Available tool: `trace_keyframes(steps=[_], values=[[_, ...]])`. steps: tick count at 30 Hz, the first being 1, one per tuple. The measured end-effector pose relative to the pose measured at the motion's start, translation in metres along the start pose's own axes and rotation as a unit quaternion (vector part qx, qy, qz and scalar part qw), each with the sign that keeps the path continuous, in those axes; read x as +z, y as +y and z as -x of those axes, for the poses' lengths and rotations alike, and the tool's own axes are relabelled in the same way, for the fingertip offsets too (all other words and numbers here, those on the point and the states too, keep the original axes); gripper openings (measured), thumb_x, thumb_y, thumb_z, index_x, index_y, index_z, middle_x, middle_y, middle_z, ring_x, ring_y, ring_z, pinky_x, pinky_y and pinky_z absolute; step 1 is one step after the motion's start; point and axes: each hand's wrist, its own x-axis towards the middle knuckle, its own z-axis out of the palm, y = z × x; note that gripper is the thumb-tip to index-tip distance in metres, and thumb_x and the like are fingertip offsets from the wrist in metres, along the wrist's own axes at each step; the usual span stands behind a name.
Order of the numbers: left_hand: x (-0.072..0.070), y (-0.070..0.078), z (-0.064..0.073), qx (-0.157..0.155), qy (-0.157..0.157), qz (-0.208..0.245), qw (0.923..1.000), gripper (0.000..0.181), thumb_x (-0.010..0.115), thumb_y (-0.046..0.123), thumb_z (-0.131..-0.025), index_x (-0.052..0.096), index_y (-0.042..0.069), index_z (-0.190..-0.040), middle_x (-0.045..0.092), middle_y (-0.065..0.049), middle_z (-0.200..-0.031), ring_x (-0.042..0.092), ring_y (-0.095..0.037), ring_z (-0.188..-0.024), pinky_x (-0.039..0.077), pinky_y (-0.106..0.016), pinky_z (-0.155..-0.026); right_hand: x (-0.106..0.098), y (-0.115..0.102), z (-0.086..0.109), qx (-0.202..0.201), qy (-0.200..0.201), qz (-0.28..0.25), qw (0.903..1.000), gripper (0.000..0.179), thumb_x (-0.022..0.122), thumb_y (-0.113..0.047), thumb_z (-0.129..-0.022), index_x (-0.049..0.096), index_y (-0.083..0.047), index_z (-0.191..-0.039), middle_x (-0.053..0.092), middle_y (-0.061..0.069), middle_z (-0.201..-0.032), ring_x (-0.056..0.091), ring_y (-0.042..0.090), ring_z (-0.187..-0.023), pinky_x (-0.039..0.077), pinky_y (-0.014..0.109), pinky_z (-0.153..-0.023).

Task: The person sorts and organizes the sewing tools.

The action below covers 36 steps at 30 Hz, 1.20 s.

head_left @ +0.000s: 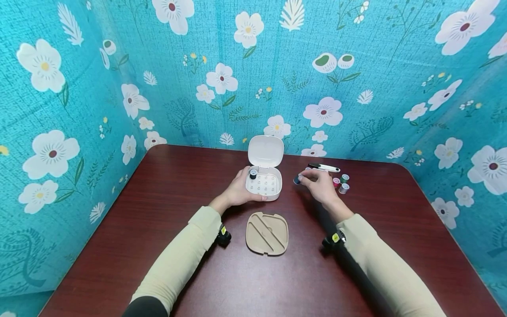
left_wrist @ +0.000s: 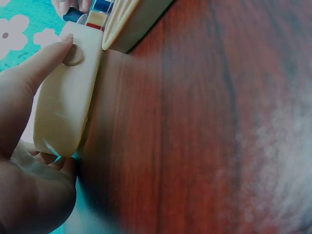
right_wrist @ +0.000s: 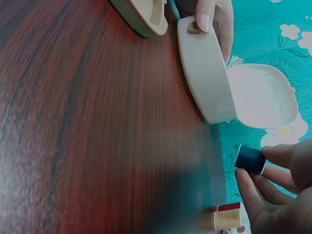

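Observation:
A white sewing box (head_left: 263,180) stands with its lid (head_left: 266,151) raised at the back. Short pegs line its floor, and a black thread spool (head_left: 253,174) sits in the back left corner. My left hand (head_left: 236,192) grips the box from the left, its thumb on the round front button (left_wrist: 73,55) and its fingers round the side. To the right of the box, my right hand (head_left: 321,188) pinches a dark blue thread spool (right_wrist: 250,159) between thumb and fingertips.
A beige divided tray (head_left: 267,234) lies in front of the box. Right of my right hand are pink (head_left: 336,182), green (head_left: 344,178) and grey (head_left: 344,188) thread spools. Behind them lies a black-and-white tool (head_left: 324,167). A floral cloth (head_left: 245,88) hangs behind the table.

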Motion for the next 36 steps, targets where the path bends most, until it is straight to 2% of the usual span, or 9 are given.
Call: trace_keyframes(steps=[3,10,17,19,23,25,31,36], values=[[0.0,0.001,0.0,0.0,0.0,0.001,1.0,0.116,0.098,0.038,-0.065,0.03,0.01,-0.156,0.043,-0.013,-0.144,0.045,-0.028,-0.129,0.037,-0.042,-0.112,0.002,-0.003,0.0,-0.001,-0.005,-0.002,1.0,0.021,0.07,-0.009,-0.098,0.072,0.004,-0.114,0.072,0.022,-0.11,0.065,0.019,-0.088,0.049,0.017,-0.072],[0.0,0.001,0.001,-0.005,-0.002,-0.002,1.0,0.117,0.098,0.038,-0.066,0.029,0.012,-0.157,0.041,-0.014,-0.146,0.045,-0.028,-0.129,0.037,-0.043,-0.113,0.006,-0.008,0.0,-0.005,-0.016,-0.01,0.9998,0.021,0.068,-0.01,-0.099,0.072,0.002,-0.115,0.072,0.022,-0.107,0.07,0.034,-0.094,0.049,0.019,-0.071],[0.0,0.001,0.0,-0.003,-0.001,-0.001,1.0,0.117,0.098,0.038,-0.066,0.029,0.011,-0.157,0.041,-0.014,-0.146,0.045,-0.028,-0.13,0.036,-0.043,-0.113,0.01,-0.011,-0.001,-0.018,-0.017,-0.013,0.9996,0.02,0.069,-0.009,-0.098,0.072,0.004,-0.113,0.073,0.022,-0.104,0.068,0.024,-0.088,0.049,0.018,-0.072],[0.0,0.001,0.0,-0.002,-0.001,0.0,1.0,0.117,0.098,0.038,-0.066,0.029,0.011,-0.157,0.042,-0.014,-0.145,0.045,-0.029,-0.13,0.037,-0.043,-0.113,0.012,-0.012,-0.001,-0.022,-0.019,-0.016,0.9994,0.021,0.069,-0.009,-0.098,0.072,0.005,-0.113,0.073,0.023,-0.104,0.069,0.026,-0.088,0.049,0.018,-0.072],[0.0,0.0,0.0,-0.001,-0.002,-0.002,1.0,0.116,0.098,0.038,-0.066,0.03,0.012,-0.156,0.042,-0.014,-0.145,0.045,-0.029,-0.13,0.037,-0.043,-0.112,0.015,-0.013,-0.001,-0.008,-0.029,-0.035,0.9989,0.022,0.068,-0.009,-0.099,0.071,0.005,-0.115,0.072,0.024,-0.107,0.069,0.039,-0.096,0.05,0.019,-0.072],[0.0,0.0,0.0,-0.001,-0.003,-0.003,1.0,0.116,0.098,0.038,-0.066,0.03,0.012,-0.156,0.042,-0.014,-0.144,0.045,-0.029,-0.13,0.037,-0.043,-0.112,0.016,-0.014,-0.002,-0.001,-0.032,-0.037,0.9988,0.022,0.068,-0.009,-0.099,0.071,0.004,-0.116,0.072,0.023,-0.107,0.068,0.041,-0.098,0.05,0.021,-0.072],[0.0,0.0,0.0,-0.002,-0.003,-0.002,1.0,0.117,0.098,0.038,-0.065,0.03,0.012,-0.156,0.042,-0.013,-0.144,0.045,-0.028,-0.129,0.037,-0.043,-0.112,0.021,-0.016,-0.003,0.004,-0.032,-0.031,0.999,0.021,0.069,-0.012,-0.098,0.073,0.002,-0.114,0.072,0.02,-0.106,0.067,0.031,-0.094,0.049,0.025,-0.073],[0.0,0.001,0.0,-0.004,-0.003,0.0,1.0,0.118,0.097,0.039,-0.065,0.028,0.011,-0.157,0.041,-0.014,-0.146,0.045,-0.029,-0.131,0.036,-0.044,-0.113,0.024,-0.019,-0.004,0.003,-0.039,-0.038,0.9985,0.023,0.069,-0.012,-0.099,0.072,0.003,-0.115,0.071,0.021,-0.108,0.069,0.035,-0.097,0.051,0.024,-0.075]])
